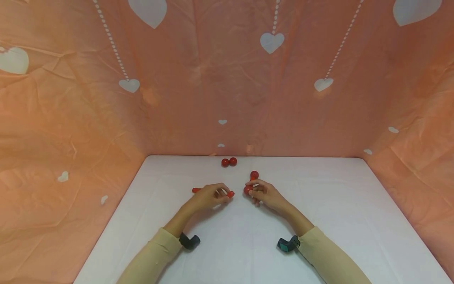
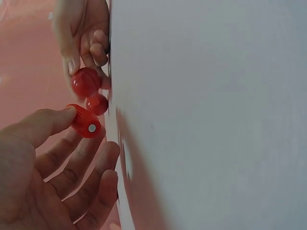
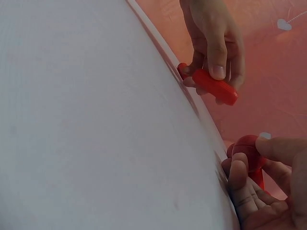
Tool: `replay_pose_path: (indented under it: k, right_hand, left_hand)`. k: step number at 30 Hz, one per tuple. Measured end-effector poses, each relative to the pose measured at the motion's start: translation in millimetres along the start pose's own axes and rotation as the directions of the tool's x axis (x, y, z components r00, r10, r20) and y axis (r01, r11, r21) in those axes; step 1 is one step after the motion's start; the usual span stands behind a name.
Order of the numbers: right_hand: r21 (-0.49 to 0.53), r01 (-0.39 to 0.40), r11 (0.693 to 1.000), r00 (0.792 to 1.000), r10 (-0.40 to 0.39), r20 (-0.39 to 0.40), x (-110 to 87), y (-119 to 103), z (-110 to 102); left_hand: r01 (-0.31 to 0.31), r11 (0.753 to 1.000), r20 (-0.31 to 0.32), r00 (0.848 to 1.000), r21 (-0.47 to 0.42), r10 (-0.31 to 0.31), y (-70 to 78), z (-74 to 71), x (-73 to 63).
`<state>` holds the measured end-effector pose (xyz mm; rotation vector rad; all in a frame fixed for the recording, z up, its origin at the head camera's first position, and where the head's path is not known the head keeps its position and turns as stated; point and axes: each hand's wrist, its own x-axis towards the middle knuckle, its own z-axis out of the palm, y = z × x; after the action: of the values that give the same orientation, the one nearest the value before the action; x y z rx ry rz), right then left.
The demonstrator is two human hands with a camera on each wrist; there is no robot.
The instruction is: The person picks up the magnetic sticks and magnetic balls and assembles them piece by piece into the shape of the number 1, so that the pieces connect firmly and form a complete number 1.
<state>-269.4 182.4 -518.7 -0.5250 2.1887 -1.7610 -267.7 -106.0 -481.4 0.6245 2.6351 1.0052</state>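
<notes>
My left hand (image 1: 211, 196) pinches a short red rod (image 3: 216, 87) between thumb and fingers. A small silvery disc (image 2: 92, 128) shows on the rod's end in the left wrist view. Across from it, my right hand (image 1: 267, 196) holds a glossy red ball (image 1: 247, 190) between thumb and fingers. Another red rod (image 3: 257, 178) runs from this ball, partly hidden by the fingers. At that rod's far end, a second red ball (image 1: 254, 174) appears in the head view. The left hand's rod and the held ball are apart.
Two red balls (image 1: 228, 162) sit side by side near the back edge of the white table (image 1: 319, 205). A further red rod (image 1: 196, 190) lies left of the left hand. Orange cloth (image 1: 234, 86) with white hearts surrounds the table at the back and sides.
</notes>
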Motion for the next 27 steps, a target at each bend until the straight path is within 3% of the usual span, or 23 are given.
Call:
replay_pose_path:
  k: [27]
  right_hand:
    - [0.007, 0.014, 1.000, 1.000, -0.014, 0.006, -1.3, -3, 1]
  left_hand:
    - [-0.017, 0.991, 0.046, 0.999, -0.133, 0.024, 12.6, 22.4, 2.6]
